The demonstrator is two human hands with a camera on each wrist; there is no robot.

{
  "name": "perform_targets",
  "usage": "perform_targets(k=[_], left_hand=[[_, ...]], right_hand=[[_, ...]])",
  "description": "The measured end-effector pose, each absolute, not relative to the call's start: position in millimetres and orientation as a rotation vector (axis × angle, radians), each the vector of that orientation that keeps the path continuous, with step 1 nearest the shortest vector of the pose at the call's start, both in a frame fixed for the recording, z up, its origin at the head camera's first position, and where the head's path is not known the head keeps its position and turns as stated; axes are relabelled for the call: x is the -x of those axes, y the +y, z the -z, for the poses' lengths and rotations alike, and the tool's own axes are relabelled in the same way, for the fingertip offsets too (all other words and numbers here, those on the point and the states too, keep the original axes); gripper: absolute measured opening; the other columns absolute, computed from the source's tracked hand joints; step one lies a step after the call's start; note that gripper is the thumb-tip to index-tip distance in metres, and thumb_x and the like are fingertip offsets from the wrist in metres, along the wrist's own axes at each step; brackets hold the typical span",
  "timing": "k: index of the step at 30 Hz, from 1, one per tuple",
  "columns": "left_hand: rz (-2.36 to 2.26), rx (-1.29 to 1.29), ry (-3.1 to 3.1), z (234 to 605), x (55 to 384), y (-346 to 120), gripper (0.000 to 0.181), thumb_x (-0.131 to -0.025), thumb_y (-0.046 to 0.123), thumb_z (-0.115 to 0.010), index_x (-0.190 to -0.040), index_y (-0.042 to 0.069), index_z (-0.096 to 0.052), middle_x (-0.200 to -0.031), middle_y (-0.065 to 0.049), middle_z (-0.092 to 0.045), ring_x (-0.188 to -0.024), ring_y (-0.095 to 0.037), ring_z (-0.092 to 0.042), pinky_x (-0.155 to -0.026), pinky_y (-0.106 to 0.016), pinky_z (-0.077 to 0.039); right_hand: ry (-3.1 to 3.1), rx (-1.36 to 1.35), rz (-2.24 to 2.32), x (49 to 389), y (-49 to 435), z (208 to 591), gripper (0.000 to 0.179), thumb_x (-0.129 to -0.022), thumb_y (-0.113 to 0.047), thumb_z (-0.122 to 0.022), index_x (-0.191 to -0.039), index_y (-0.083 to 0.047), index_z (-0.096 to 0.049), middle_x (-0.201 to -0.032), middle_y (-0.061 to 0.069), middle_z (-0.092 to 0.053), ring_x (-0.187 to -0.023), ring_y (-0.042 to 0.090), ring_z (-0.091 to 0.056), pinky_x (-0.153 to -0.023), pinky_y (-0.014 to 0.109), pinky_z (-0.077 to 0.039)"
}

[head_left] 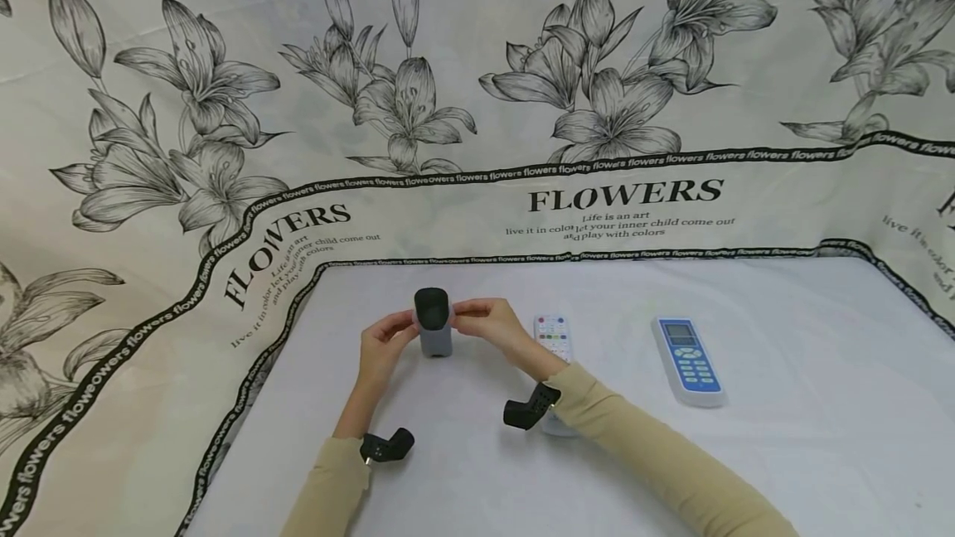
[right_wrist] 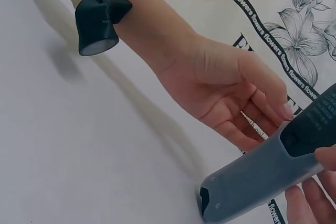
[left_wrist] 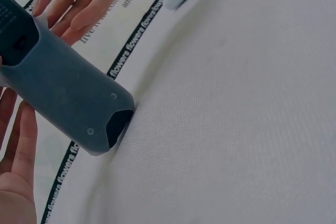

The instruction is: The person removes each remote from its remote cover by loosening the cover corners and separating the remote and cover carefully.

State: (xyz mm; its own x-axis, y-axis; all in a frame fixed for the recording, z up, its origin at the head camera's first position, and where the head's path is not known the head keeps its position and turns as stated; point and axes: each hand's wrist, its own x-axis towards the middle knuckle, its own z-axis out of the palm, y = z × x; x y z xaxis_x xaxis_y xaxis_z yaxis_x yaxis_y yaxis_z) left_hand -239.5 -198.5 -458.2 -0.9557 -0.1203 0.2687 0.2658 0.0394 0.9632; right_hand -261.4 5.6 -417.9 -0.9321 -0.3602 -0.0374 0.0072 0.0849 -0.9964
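A black remote control [head_left: 431, 305] sits partly inside a grey, soft-looking remote cover [head_left: 437, 345], held upright with its lower end at the white table. In the left wrist view, the cover [left_wrist: 68, 85] has a cut-out at its bottom end, and the remote's back [left_wrist: 16, 27] shows above its rim. My left hand [head_left: 384, 342] pinches the cover's upper edge from the left. From the right, my right hand [head_left: 492, 326] pinches the opposite edge. The right wrist view shows the left hand [right_wrist: 231, 87] with bent fingers beside the cover [right_wrist: 257, 182].
A white remote with coloured buttons [head_left: 552, 334] lies under the right forearm, partly hidden. Farther right lies a blue and white remote with a small screen [head_left: 688, 361]. Flower-printed cloth [head_left: 619, 214] hangs behind the table. Each wrist carries a black camera [head_left: 388, 446].
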Motion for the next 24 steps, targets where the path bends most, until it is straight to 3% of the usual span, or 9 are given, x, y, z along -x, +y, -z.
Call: perform_targets(k=[5, 11, 24], left_hand=[[1.936, 0.099, -2.059, 456.7, 238.8, -197.6, 0.021, -0.084, -0.003, -0.067, -0.103, -0.013, -0.066, -0.086, 0.013, -0.069, -0.088, -0.004, -0.065, -0.079, -0.017, -0.054], [1.977, 0.071, -2.06, 450.4, 235.9, -196.6, 0.02, -0.084, -0.006, -0.066, -0.1, -0.018, -0.064, -0.08, 0.017, -0.068, -0.08, 0.001, -0.064, -0.075, -0.015, -0.053], [2.015, -0.056, -1.96, 462.5, 243.6, -194.3, 0.019, -0.083, -0.01, -0.061, -0.098, -0.022, -0.063, -0.065, 0.017, -0.067, -0.065, 0.001, -0.065, -0.068, -0.015, -0.053]], right_hand=[[2.137, 0.367, 1.925, 259.7, 1.9, 417.9, 0.032, -0.088, -0.012, -0.067, -0.115, 0.004, -0.066, -0.12, 0.019, -0.066, -0.104, 0.021, -0.067, -0.091, 0.033, -0.054], [2.176, 0.371, 1.929, 260.5, -0.9, 418.8, 0.029, -0.088, -0.011, -0.066, -0.112, 0.005, -0.067, -0.117, 0.019, -0.068, -0.102, 0.022, -0.067, -0.089, 0.033, -0.055], [2.102, 0.336, 1.993, 263.1, -3.6, 422.8, 0.027, -0.086, -0.006, -0.063, -0.107, 0.01, -0.068, -0.109, 0.02, -0.07, -0.087, 0.011, -0.068, -0.081, 0.032, -0.058]])
